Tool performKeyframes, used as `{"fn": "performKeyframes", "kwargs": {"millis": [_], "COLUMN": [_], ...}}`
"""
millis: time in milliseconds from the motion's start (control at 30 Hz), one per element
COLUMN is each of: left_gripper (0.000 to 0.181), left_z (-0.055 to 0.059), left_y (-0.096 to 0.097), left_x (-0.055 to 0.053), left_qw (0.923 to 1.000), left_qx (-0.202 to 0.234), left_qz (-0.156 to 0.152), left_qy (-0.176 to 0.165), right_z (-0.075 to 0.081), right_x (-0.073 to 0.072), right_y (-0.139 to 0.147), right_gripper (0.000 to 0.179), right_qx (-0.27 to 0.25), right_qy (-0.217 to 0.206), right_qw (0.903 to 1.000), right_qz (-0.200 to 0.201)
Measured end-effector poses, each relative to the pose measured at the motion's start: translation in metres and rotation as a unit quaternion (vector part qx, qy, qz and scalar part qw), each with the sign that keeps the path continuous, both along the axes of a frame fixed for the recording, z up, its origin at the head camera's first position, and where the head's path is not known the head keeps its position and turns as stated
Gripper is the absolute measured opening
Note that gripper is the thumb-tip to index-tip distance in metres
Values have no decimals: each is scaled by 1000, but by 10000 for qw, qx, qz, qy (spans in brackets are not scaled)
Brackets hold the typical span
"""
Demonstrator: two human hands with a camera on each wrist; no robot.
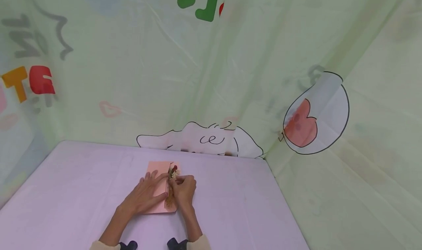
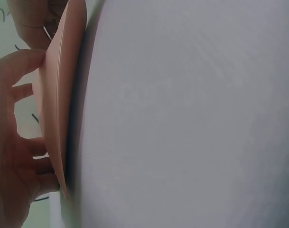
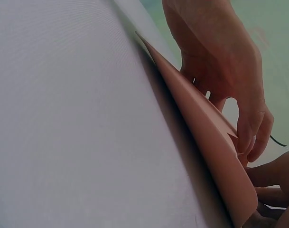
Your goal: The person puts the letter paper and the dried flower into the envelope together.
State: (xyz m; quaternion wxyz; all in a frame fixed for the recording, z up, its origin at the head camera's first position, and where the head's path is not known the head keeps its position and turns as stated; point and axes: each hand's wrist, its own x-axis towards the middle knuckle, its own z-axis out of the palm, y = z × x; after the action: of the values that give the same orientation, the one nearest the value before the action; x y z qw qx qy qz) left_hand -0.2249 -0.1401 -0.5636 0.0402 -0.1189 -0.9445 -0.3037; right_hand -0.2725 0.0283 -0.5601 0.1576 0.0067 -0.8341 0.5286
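My left hand (image 1: pixel 145 195) lies with spread fingers on a pink folded paper card or envelope (image 1: pixel 158 166). Its thumb and index finger reach to a slit-like edge in the paper (image 3: pixel 206 123). Beside that edge is a small dried flower bunch (image 1: pixel 174 173), with red and cream blooms and tan stems (image 1: pixel 169 202). The thumb and fingertips of my right hand (image 1: pixel 185 189) pinch the bunch below its blooms. In the right wrist view, curled fingers (image 3: pixel 277 190) partly hide the contact, and the blooms are out of sight.
The paper lies on a pale lilac tabletop (image 1: pixel 237 206). Behind it rises a pale green cloth backdrop (image 1: pixel 132 77) with printed cartoon shapes, and another panel (image 1: pixel 372 151) closes the right side. Dark straps (image 1: pixel 178 243) sit near both wrists.
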Motion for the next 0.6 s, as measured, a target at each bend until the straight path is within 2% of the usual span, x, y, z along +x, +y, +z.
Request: {"fn": "performKeyframes", "kwargs": {"millis": [267, 400, 600], "left_gripper": [74, 72, 68], "left_z": [1, 2, -1], "left_y": [0, -1, -1], "left_x": [1, 2, 0], "left_qw": [10000, 9999, 9998], "left_qx": [6, 24, 56], "left_qz": [-25, -5, -15], "left_qy": [77, 98, 175], "right_z": [8, 9, 5], "right_x": [6, 7, 4], "right_y": [-5, -5, -5], "right_gripper": [7, 10, 12], "right_qx": [-2, 238, 566], "right_qy": [-262, -61, -255], "right_qw": [9984, 9970, 9922], "right_qz": [508, 733, 1084]}}
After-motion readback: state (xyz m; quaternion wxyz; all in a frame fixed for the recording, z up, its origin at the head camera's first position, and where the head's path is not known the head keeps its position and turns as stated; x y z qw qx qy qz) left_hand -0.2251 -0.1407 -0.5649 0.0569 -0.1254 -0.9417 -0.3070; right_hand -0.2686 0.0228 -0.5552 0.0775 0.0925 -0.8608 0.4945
